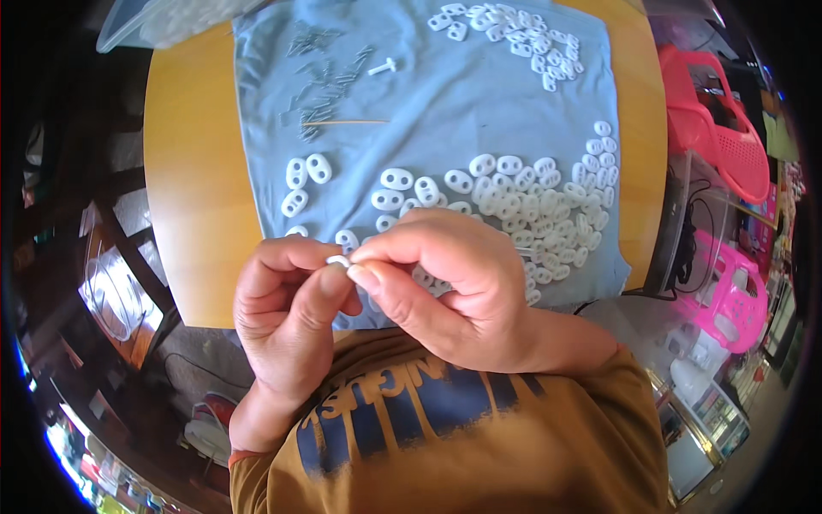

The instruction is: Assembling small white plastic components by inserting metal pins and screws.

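Over the near edge of the table, a small white plastic piece [339,260] is pinched between the thumb and forefinger of my left hand [287,300]. My right hand [458,278] is closed too, thumb and forefinger pressed together at the piece's right end. Fingers cover most of it, so its full shape is hidden. Beyond my hands lie many white oval pieces with two holes each [531,201], heaped toward the right. Three of these ovals [296,174] sit apart on the left.
Blue cloth [462,94] covers much of the wooden table [193,197]. Farther off are small dark metal pieces [321,94], a thin wooden stick [347,122], a white T-shaped part [384,67] and another oval group [522,38]. A clear tub [128,26] stands far left; pink chairs [715,128] stand right.
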Demonstrator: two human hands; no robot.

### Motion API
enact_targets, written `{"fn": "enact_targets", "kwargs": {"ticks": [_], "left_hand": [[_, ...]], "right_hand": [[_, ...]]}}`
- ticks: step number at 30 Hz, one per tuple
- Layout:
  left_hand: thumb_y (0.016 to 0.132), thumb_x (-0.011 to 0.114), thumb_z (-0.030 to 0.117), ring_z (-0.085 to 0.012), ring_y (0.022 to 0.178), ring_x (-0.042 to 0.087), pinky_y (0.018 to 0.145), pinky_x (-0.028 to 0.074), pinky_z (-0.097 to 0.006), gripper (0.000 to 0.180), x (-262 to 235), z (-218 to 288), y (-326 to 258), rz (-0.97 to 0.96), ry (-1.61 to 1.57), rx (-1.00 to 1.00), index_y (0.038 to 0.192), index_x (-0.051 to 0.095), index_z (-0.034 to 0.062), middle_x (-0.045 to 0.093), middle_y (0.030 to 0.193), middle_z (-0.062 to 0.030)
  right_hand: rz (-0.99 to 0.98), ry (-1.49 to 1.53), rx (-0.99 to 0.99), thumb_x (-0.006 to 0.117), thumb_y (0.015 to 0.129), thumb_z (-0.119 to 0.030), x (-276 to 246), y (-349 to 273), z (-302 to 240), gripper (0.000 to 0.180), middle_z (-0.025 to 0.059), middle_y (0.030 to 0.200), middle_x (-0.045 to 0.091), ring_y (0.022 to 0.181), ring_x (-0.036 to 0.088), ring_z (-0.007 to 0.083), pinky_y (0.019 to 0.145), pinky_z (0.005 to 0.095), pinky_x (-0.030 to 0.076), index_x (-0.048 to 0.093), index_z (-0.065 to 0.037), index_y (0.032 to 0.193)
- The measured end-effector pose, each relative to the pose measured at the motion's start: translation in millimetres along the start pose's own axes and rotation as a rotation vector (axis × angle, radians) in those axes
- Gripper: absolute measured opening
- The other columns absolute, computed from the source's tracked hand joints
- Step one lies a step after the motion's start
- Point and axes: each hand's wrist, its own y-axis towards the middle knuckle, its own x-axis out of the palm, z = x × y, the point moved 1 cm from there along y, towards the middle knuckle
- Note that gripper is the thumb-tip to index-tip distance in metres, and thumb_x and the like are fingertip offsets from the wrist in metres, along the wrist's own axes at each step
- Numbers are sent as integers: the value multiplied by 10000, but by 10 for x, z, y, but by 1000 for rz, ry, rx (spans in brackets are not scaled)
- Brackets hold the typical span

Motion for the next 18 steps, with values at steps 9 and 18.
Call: {"fn": "enact_targets", "kwargs": {"ticks": [9, 18], "left_hand": [[831, 619, 41, -104, 622, 549, 574, 466, -220, 126, 50, -1, 25, -26, -87, -41, 919, 536, 4, 612, 801, -85], [831, 610, 35, -105, 598, 537, 563, 447, -222, 109, -27, -26, 50, -40, -140, -59, 909, 541, 4, 613, 789, -99]], "right_hand": [[-67, -186, 39, 647, 780, -23, -323, -6, -170, 244, 70, 766, 597, 664, 560, 144, 609, 254, 442, 597, 23, 1014], [17, -895, 30, 645, 730, -38, -926, 84, 4, 136, 99, 813, 574, 768, 550, 286, 671, 355, 437, 599, -9, 854]]}}
